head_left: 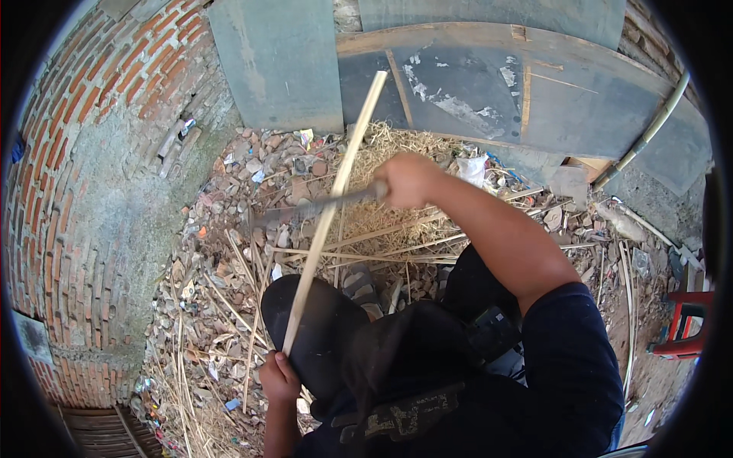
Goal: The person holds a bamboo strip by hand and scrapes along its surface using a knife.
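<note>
Two hands at work, each with fingers closed tight: left hand (pixel 279 376) clamped on the lower end of a long pale bamboo strip (pixel 333 204), down beside the raised left knee (pixel 317 328); right hand (pixel 408 180) wrapped round the handle of a long dark knife (pixel 309 208), higher up and further out. Strip slanted upward from the left fist, away from the body, its far tip up against the grey boards (pixel 489 84) leaning at the back. Blade held almost level, pointing left, crossing the strip at about mid-length and touching it there. Beneath the crossing, a heap of straw-coloured shavings (pixel 382 221) and several more split bamboo lengths (pixel 366 256) lying on rubble-strewn ground (pixel 198 252). Further out, a curved red brick wall (pixel 84 153) on the left and a red plastic stool (pixel 683 324) at the far right edge.
</note>
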{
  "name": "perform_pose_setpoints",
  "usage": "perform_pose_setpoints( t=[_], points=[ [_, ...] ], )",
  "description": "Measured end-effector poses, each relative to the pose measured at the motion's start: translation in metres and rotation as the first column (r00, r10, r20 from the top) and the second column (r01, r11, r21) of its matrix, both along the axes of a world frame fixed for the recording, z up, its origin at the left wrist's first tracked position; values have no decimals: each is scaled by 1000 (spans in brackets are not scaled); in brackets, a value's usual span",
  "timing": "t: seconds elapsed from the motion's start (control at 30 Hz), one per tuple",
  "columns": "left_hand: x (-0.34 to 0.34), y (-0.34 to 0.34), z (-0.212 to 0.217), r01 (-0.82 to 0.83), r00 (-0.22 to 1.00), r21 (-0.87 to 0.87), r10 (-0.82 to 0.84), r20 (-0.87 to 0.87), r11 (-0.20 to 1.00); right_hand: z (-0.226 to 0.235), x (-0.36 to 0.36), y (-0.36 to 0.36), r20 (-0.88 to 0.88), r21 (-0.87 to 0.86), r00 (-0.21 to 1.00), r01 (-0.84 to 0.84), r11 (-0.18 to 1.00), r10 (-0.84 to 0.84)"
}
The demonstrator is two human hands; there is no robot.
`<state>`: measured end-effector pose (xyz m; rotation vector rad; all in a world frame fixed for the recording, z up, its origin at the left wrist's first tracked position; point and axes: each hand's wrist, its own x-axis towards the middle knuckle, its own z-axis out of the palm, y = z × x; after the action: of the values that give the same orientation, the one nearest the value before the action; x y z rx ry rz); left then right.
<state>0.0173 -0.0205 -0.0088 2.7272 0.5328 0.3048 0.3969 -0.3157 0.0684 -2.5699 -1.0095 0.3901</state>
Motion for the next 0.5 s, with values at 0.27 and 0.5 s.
perform_pose_setpoints(
  t=[0.27, 0.5],
  points=[
    [-3, 12, 4, -26, 996, 56, 31, -81, 998, -37, 40, -27, -37, 159, 963, 268, 950, -266],
    [4, 9, 4, -16, 997, -14, 15, -75, 1000, 5, -18, 11, 38, -35, 997, -61, 998, 63]
  ],
)
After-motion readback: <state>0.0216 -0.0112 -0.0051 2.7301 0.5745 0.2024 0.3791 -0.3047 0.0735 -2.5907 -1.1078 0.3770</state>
